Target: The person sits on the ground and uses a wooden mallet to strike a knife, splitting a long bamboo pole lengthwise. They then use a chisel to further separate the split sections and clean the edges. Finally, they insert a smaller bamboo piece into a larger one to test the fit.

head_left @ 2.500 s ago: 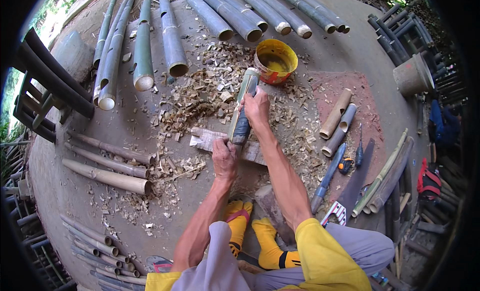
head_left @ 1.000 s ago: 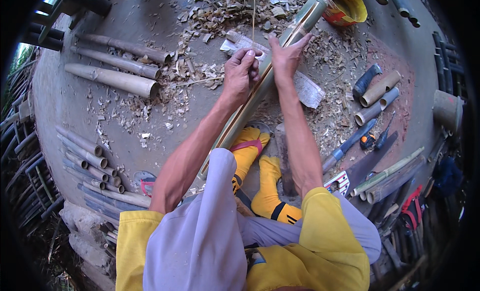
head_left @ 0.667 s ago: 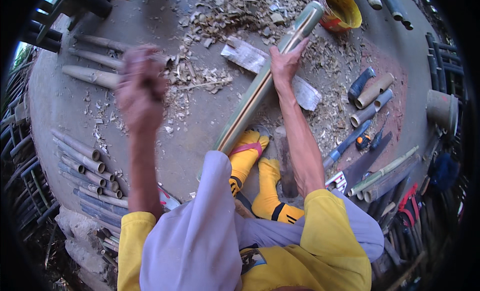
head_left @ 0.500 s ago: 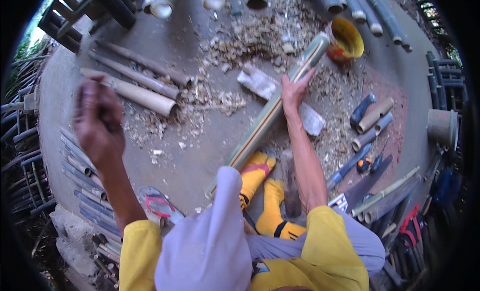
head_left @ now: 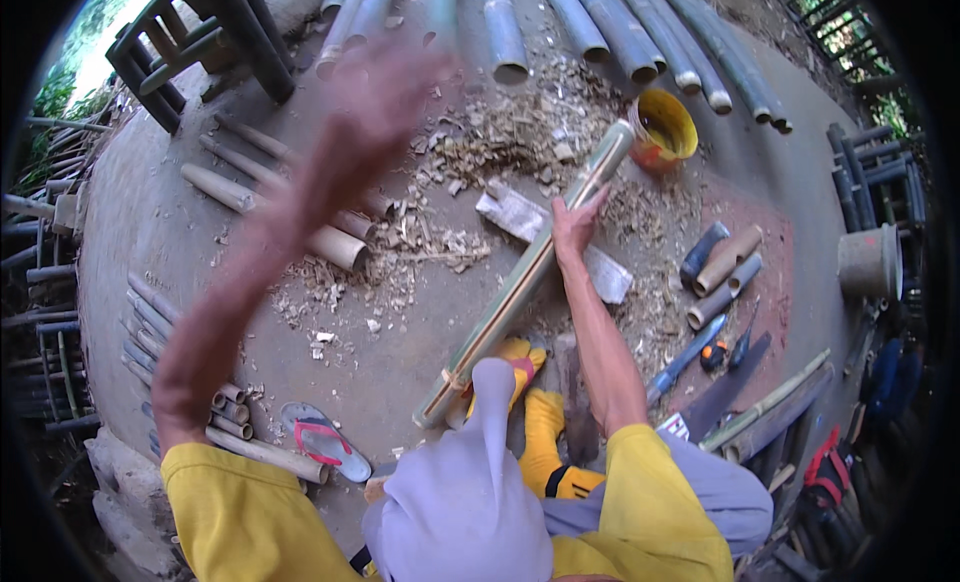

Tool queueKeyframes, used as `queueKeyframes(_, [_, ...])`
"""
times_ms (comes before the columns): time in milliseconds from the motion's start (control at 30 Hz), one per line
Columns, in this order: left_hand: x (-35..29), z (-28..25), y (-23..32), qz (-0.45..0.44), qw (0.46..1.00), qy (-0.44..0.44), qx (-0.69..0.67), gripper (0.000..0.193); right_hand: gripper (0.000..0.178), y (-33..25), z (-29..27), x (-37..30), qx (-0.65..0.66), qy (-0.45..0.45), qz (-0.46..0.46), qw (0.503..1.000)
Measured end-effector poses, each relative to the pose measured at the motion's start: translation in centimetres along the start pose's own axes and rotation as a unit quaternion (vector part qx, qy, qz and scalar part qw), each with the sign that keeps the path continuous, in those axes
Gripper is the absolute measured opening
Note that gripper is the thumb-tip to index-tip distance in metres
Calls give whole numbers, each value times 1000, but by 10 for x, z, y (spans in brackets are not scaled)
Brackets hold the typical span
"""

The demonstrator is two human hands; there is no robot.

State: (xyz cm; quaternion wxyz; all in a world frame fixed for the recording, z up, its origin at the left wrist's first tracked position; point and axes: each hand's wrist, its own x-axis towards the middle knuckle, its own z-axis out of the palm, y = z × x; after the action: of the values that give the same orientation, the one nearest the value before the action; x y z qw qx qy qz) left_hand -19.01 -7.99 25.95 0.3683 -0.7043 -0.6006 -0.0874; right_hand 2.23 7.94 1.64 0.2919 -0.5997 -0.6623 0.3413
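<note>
Bamboo pole (head_left: pixel 525 282) lay slanted across the concrete floor (head_left: pixel 150 212) — near end by the yellow boots (head_left: pixel 540 422), far end close to the yellow bucket (head_left: pixel 665 132). Right hand (head_left: pixel 575 222) rested on its upper part, fingers wrapped against the pole, pressing it down on a flat grey block (head_left: pixel 520 214). Left hand (head_left: pixel 375 107) was raised high and blurred, well apart from the pole; whether it held anything or how the fingers stood, could not tell.

Shavings (head_left: pixel 430 252) littered the floor around the pole's middle. Cut bamboo tubes (head_left: pixel 300 232) lay toward the left edge, longer green poles (head_left: pixel 600 32) along the far edge. Short tube pieces (head_left: pixel 725 272) sat right of the pole, with a blue-handled tool (head_left: pixel 685 357) and a saw (head_left: pixel 725 392) just beside them. Sandal (head_left: pixel 325 442) lay near the left elbow — next to more thin tubes (head_left: pixel 230 402).
</note>
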Motion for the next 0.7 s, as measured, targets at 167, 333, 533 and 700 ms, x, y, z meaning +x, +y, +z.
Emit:
queueKeyframes(167, [4, 1, -62, -413, 868, 188, -204, 41, 100, 15, 8, -1, 13, 21, -26, 999])
queueKeyframes(333, [-77, 64, 133, -478, 674, -238, -511, 62, 99, 1, 1, -4, 39, -45, 36, 998])
queueKeyframes(533, [-138, 72, 279, -544, 533, -363, -536, 72, 97, -4, -1, -1, 36, -16, -10, 999])
queueKeyframes(700, [-144, 72, 270, -524, 580, -371, -501, 58, 75, 36, -84, 37, -85, -198, -82, 973])
